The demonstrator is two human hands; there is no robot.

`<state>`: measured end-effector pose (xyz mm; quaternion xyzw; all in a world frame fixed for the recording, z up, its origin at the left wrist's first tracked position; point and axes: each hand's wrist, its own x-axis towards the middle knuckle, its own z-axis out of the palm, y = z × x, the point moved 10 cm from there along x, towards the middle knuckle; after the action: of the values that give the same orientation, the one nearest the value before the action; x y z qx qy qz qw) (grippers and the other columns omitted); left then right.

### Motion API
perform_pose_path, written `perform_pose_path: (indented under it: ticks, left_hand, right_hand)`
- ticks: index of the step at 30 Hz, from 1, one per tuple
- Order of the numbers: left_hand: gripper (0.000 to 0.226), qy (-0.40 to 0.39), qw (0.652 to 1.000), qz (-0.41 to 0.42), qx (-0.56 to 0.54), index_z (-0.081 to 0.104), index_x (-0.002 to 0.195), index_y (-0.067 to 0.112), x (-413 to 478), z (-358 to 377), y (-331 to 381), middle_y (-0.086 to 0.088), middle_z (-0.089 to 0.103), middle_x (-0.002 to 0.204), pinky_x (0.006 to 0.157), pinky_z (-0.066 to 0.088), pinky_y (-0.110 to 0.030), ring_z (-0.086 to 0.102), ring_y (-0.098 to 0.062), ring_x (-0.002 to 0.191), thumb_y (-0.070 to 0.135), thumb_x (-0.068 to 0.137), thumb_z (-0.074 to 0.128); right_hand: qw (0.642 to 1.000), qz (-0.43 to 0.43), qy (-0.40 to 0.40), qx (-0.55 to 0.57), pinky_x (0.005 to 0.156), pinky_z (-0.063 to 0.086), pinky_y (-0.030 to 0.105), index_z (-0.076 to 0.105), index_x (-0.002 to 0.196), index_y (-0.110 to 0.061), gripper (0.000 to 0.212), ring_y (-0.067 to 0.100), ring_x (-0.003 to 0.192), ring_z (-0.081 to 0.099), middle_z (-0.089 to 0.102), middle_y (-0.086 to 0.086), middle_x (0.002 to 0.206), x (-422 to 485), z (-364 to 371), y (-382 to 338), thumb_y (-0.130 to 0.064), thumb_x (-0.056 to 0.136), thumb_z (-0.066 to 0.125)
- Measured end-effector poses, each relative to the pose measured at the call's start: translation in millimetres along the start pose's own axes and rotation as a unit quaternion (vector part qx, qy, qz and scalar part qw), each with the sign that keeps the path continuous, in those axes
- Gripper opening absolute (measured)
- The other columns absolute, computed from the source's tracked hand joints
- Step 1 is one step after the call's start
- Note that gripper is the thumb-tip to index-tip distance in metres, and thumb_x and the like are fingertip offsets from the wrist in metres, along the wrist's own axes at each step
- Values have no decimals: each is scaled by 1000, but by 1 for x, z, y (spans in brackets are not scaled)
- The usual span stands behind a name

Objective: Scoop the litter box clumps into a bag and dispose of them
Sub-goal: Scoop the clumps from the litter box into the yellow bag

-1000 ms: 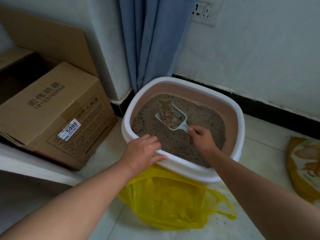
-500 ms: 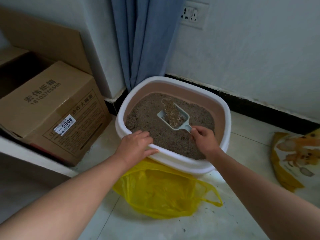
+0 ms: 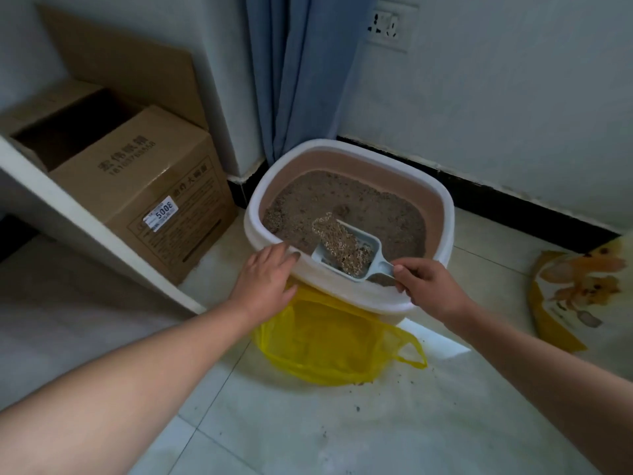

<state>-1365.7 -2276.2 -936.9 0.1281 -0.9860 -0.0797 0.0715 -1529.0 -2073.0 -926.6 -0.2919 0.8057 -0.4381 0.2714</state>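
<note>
just beyond the right fingertips, the litter scoop (image 3: 352,258) now hangs over the near rim of the litter box (image 3: 445,214); half a second ago it was out over the middle of the litter. it has been drawn back towards the person with its load kept: a long pale clump (image 3: 339,240) lies along the tray and overhangs its open mouth. i judge the digging for this load done and the carry begun. the yellow plastic bag (image 3: 329,344) sits on the floor against the box, below both hands, so a lift over the rim and a tip should remain.

the right hand (image 3: 428,286) pinches the handle's end, its fingers (image 3: 406,269) curled and clamped on it. the left hand (image 3: 267,272) lies flat, fingers straight and close together, tips touching the rim left of the scoop, much as before.

the scoop's long axis runs from the right fingers away and leftward. its mouth points far-left, away from the bag, and the handle points back at the person. it looks roughly level.
</note>
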Motion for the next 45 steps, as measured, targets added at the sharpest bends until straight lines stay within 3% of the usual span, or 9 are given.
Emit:
perform_pose_path:
  ticks: [4, 8, 14, 18, 23, 32, 35, 41, 45]
  left_hand:
    - [60, -73, 992, -94, 33, 51, 135, 15, -26, 1, -31, -9, 54, 127, 95, 45, -43, 51, -30, 120, 48, 87, 64]
    - [64, -157, 953, -255, -47, 50, 130, 14, -61, 19, -62, -12, 62, 123, 90, 51, -43, 59, -32, 113, 58, 86, 62]
    - [37, -136, 923, -338, -127, 65, 112, 22, -66, 17, -65, -4, 69, 110, 85, 53, -35, 64, -28, 103, 45, 83, 70]
    - [19, -126, 927, -328, -134, 63, 74, 18, -59, 17, -60, -3, 67, 82, 70, 50, -33, 64, -29, 84, 33, 86, 64]
    - [23, -113, 936, -307, -127, 61, 84, 14, -55, 18, -46, -7, 64, 86, 69, 47, -36, 60, -29, 83, 30, 97, 51]
    - [25, -104, 949, -286, -82, 59, 86, 15, -46, 17, -42, -10, 66, 93, 71, 48, -37, 60, -33, 87, 32, 99, 48]
    - [24, -92, 950, -288, -75, 57, 85, 16, -45, 16, -43, -9, 66, 93, 70, 46, -36, 58, -32, 85, 32, 99, 48]
    - [24, -87, 958, -267, -66, 56, 87, 17, -44, 15, -38, -7, 66, 90, 68, 46, -35, 59, -31, 83, 34, 100, 46]
    - [24, -79, 964, -250, -49, 55, 90, 16, -43, 10, -34, -5, 64, 88, 67, 46, -36, 61, -32, 85, 36, 100, 46]
  right_hand:
    - [996, -29, -68, -53, 51, 33, 20, 60, 65, -9, 38, 5, 48, 40, 49, -10, 50, -23, 21, 0, -15, 101, 52]
    - [989, -44, -102, -95, 49, 31, 15, 60, 64, -7, 37, 3, 43, 39, 48, -8, 49, -41, 36, 3, -9, 100, 53]
    - [982, -18, -100, -156, 49, 32, 16, 62, 64, -7, 35, 3, 43, 42, 49, -11, 45, -54, 51, 28, -11, 98, 55]
    - [979, -3, -91, -181, 57, 44, 31, 70, 75, -12, 26, 4, 46, 49, 63, -5, 57, -56, 54, 37, -13, 97, 56]
    - [975, -9, -59, -214, 69, 53, 36, 74, 110, -24, 23, 18, 67, 64, 71, 0, 75, -63, 50, 32, -16, 96, 58]
    - [971, -44, -33, -235, 67, 39, 25, 72, 118, -26, 26, 13, 83, 63, 73, -3, 100, -73, 56, 27, -24, 98, 57]
    - [971, -51, -17, -235, 70, 41, 27, 71, 119, -31, 27, 18, 87, 63, 63, -6, 90, -73, 53, 29, -24, 96, 59]
    - [975, -80, -27, -207, 60, 33, 14, 70, 119, -34, 31, 1, 68, 51, 54, -11, 85, -71, 57, 24, -20, 93, 62]
    - [984, -50, -49, -162, 61, 45, 28, 73, 111, -31, 22, 8, 67, 59, 66, -7, 77, -66, 59, 28, -23, 97, 57]
